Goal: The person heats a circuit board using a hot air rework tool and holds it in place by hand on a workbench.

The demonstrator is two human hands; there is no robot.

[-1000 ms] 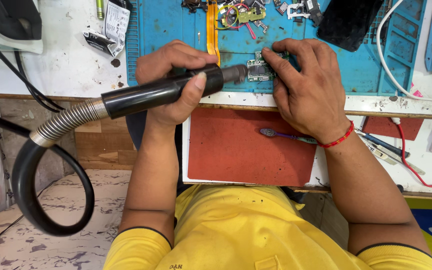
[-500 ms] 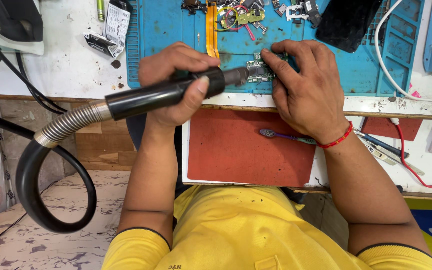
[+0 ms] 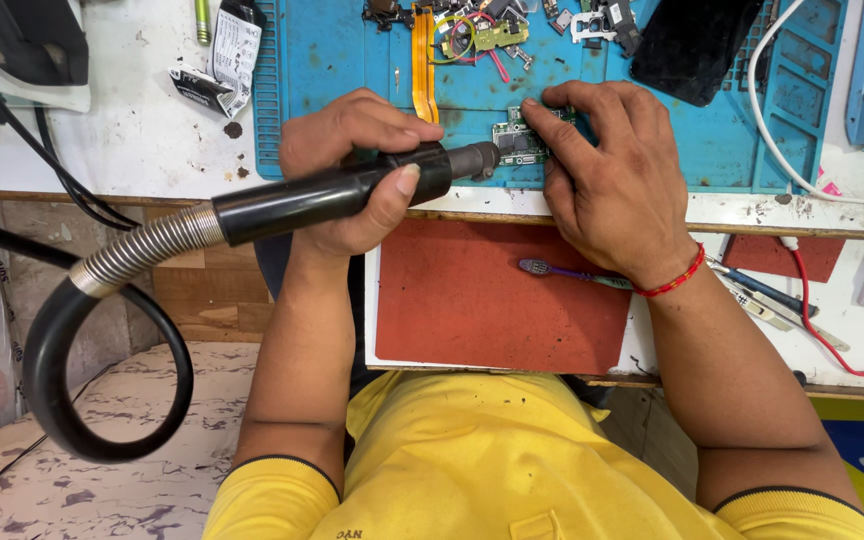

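Observation:
My left hand [image 3: 352, 165] is wrapped around a black hot-air wand [image 3: 292, 200] with a ribbed metal hose; its nozzle points right at a small green circuit board [image 3: 515, 140]. My right hand [image 3: 607, 175] presses its fingertips on that board and holds it flat on the blue work mat [image 3: 342, 60]. A red thread bracelet circles my right wrist.
A purple toothbrush [image 3: 562, 272] lies on a red pad [image 3: 492, 300] on a pull-out shelf. Loose parts, an orange flex cable [image 3: 420, 60] and a black phone body [image 3: 697, 45] sit on the mat. White and red cables run at the right. The black hose [image 3: 52, 390] loops down left.
None of note: both hands hold their places, with the wand nozzle still at the board.

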